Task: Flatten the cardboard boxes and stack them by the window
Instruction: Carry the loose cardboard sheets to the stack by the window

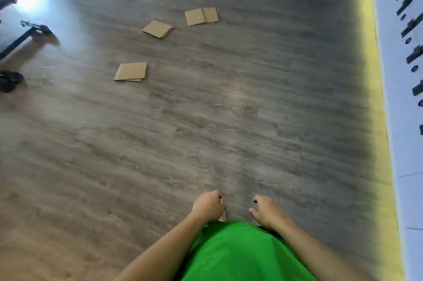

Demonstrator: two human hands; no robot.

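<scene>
Left hand [208, 208], low centre, has its grip closed on a cardboard scrap [222, 216]; right hand [265, 213] hangs released. Three flattened boxes [131, 71] lie on the floor [229, 120], upper centre.

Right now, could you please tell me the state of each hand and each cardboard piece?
Left hand: fingers curled on a cardboard piece.
Right hand: loosely curled, holding nothing.
Near cardboard: flattened, on floor.
Middle cardboard: flattened.
Far cardboard: flattened, spread open.
</scene>
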